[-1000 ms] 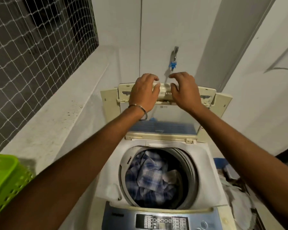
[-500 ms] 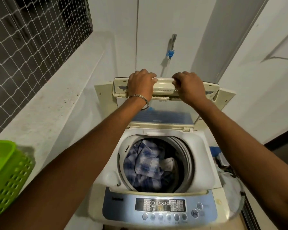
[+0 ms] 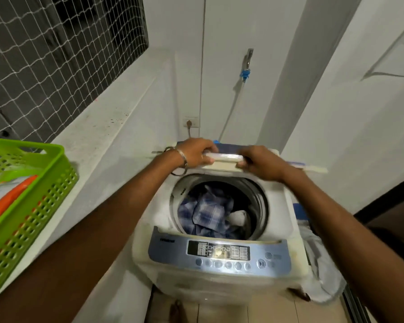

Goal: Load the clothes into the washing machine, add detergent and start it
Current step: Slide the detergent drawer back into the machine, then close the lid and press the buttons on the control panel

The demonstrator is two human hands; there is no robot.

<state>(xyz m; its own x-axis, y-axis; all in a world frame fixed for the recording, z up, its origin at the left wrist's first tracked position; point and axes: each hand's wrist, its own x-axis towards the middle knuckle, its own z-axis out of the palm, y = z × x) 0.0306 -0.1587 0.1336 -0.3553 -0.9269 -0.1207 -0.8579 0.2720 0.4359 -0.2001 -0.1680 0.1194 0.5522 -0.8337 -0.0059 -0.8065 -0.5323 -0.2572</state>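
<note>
A white top-loading washing machine [image 3: 287,206] stands below me, its drum uncovered. Blue checked clothes [image 3: 210,213] and a white piece lie inside the drum. The folding lid [image 3: 224,163] is tilted low over the back of the opening and I see it almost edge-on. My left hand [image 3: 194,151] grips the lid's front edge on the left, a bangle on its wrist. My right hand [image 3: 259,163] grips the same edge on the right. The blue control panel [image 3: 219,252] with its buttons faces me at the front.
A green perforated basket [image 3: 28,201] with an orange and white packet [image 3: 7,199] sits on the white ledge [image 3: 98,131] at left, under a netted window [image 3: 44,54]. A tap [image 3: 246,66] and a socket [image 3: 190,123] are on the back wall. A white bag [image 3: 320,264] lies right of the machine.
The lid has swung down from upright to nearly level over the back of the drum, both hands coming down and toward me with it. My view has pulled back and tilted down.
</note>
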